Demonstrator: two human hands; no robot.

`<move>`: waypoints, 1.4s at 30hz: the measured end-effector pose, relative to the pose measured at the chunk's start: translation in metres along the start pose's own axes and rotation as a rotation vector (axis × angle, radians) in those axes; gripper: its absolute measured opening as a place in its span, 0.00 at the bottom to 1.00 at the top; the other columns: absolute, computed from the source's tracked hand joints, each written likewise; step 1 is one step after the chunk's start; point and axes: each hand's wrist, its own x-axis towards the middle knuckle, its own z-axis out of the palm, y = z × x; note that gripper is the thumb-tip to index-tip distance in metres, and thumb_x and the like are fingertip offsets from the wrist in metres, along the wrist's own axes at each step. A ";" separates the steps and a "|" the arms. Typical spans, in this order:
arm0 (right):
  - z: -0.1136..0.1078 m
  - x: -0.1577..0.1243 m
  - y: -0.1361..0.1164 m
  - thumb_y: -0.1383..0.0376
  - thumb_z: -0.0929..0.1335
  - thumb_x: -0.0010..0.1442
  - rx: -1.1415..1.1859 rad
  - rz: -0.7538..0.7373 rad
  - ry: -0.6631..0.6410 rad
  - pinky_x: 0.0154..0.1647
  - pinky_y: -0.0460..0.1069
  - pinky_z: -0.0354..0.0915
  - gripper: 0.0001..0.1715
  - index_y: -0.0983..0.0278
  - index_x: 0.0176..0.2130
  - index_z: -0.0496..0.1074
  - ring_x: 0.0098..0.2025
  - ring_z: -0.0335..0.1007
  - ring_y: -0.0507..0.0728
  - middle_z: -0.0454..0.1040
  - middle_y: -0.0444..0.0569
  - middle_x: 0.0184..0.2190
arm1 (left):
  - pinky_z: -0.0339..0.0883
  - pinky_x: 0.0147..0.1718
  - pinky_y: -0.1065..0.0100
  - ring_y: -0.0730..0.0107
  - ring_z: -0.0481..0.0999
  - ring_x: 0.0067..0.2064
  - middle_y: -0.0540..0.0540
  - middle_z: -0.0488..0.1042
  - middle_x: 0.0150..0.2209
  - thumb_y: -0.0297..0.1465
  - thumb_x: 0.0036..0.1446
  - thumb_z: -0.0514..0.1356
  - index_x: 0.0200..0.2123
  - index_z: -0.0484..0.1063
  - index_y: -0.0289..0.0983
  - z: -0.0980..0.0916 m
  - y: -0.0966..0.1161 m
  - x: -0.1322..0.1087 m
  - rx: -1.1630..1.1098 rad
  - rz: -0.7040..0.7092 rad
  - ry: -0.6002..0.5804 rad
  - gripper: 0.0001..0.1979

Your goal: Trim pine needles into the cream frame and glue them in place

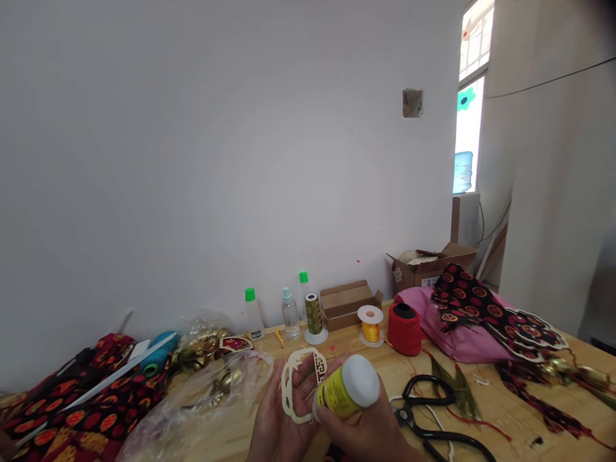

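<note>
A pale cut-out frame (287, 385) with a lattice pattern rests on my left hand (272, 410), whose palm faces up beneath it. My right hand (368, 430) is wrapped round a yellow bottle (337, 393) with a white end, tilted over the right side of the frame. The bottle's lower end meets or nearly meets the frame; the exact contact is hidden. Black-handled scissors (407, 416) lie on the wooden table (235, 417), just right of my right hand.
Patterned dark fabric (96, 410) and a clear plastic bag (192, 404) lie left. Behind stand a green-capped bottle (253, 314), a green thread spool (314, 316), a yellow spool (370, 327), a red cone (404, 330) and a cardboard box (349, 305). Pink fabric (462, 333) lies right.
</note>
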 end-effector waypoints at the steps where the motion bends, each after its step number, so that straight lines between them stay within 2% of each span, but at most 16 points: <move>1: 0.001 0.000 0.000 0.66 0.66 0.41 0.004 0.011 0.006 0.28 0.45 0.67 0.09 0.63 0.29 0.64 0.25 0.68 0.53 0.71 0.45 0.24 | 0.60 0.45 0.55 0.55 0.72 0.44 0.37 0.77 0.36 0.38 0.56 0.48 0.38 0.72 0.30 0.000 0.000 0.000 0.001 -0.003 -0.001 0.20; 3: 0.002 0.000 -0.003 0.67 0.66 0.41 0.030 0.017 -0.001 0.27 0.45 0.67 0.10 0.63 0.29 0.65 0.24 0.68 0.53 0.71 0.45 0.23 | 0.60 0.45 0.54 0.54 0.72 0.44 0.36 0.77 0.37 0.38 0.56 0.48 0.38 0.72 0.30 0.000 0.000 0.000 0.018 0.000 0.013 0.20; 8: 0.005 0.001 -0.013 0.70 0.65 0.40 0.163 -0.088 -0.048 0.28 0.44 0.67 0.08 0.61 0.26 0.65 0.27 0.70 0.54 0.72 0.45 0.25 | 0.60 0.44 0.52 0.52 0.71 0.45 0.35 0.76 0.37 0.39 0.55 0.48 0.39 0.72 0.30 -0.002 -0.002 0.000 0.039 0.027 0.037 0.20; 13: 0.002 -0.002 0.001 0.67 0.66 0.40 0.013 0.052 0.063 0.30 0.48 0.68 0.12 0.63 0.30 0.65 0.27 0.70 0.57 0.71 0.47 0.24 | 0.60 0.45 0.55 0.56 0.72 0.44 0.37 0.77 0.37 0.38 0.56 0.47 0.39 0.71 0.30 -0.001 0.000 0.000 -0.011 -0.005 -0.027 0.20; 16: 0.000 -0.002 0.006 0.65 0.67 0.41 -0.008 0.109 0.060 0.30 0.48 0.68 0.12 0.63 0.31 0.65 0.28 0.70 0.57 0.72 0.48 0.25 | 0.60 0.45 0.56 0.57 0.73 0.43 0.37 0.77 0.37 0.38 0.56 0.46 0.40 0.70 0.30 -0.001 0.000 0.000 -0.022 -0.008 -0.045 0.21; 20: 0.000 0.001 -0.002 0.66 0.66 0.41 -0.081 0.010 0.058 0.25 0.46 0.66 0.05 0.62 0.24 0.64 0.22 0.67 0.54 0.69 0.44 0.20 | 0.60 0.45 0.56 0.56 0.72 0.44 0.37 0.77 0.36 0.39 0.56 0.47 0.39 0.71 0.30 0.000 0.001 0.000 -0.030 -0.019 -0.005 0.21; 23: 0.000 0.002 -0.007 0.66 0.65 0.41 -0.107 -0.040 0.067 0.23 0.44 0.66 0.04 0.62 0.24 0.64 0.20 0.65 0.53 0.68 0.42 0.19 | 0.60 0.45 0.55 0.56 0.71 0.45 0.37 0.77 0.36 0.39 0.55 0.47 0.39 0.72 0.30 -0.001 0.001 0.001 -0.040 -0.035 0.000 0.21; 32: -0.001 0.002 -0.002 0.67 0.66 0.41 -0.014 -0.007 0.014 0.27 0.45 0.67 0.07 0.64 0.27 0.66 0.24 0.68 0.53 0.71 0.44 0.22 | 0.60 0.45 0.56 0.55 0.72 0.45 0.37 0.77 0.36 0.40 0.56 0.47 0.39 0.71 0.30 -0.003 0.000 -0.001 -0.051 -0.037 -0.042 0.22; 38: 0.002 0.001 -0.004 0.67 0.67 0.40 -0.027 0.011 0.050 0.29 0.46 0.67 0.09 0.64 0.28 0.66 0.25 0.68 0.54 0.70 0.44 0.22 | 0.60 0.45 0.57 0.57 0.72 0.44 0.37 0.77 0.37 0.38 0.56 0.46 0.40 0.72 0.30 0.001 0.001 0.000 -0.057 -0.033 -0.029 0.21; 42: 0.002 0.003 -0.010 0.68 0.67 0.40 0.083 0.001 0.014 0.27 0.45 0.66 0.09 0.63 0.27 0.64 0.24 0.68 0.53 0.68 0.43 0.21 | 0.60 0.45 0.56 0.56 0.72 0.43 0.37 0.77 0.35 0.38 0.56 0.47 0.37 0.73 0.30 0.001 0.001 0.000 -0.048 -0.029 -0.014 0.20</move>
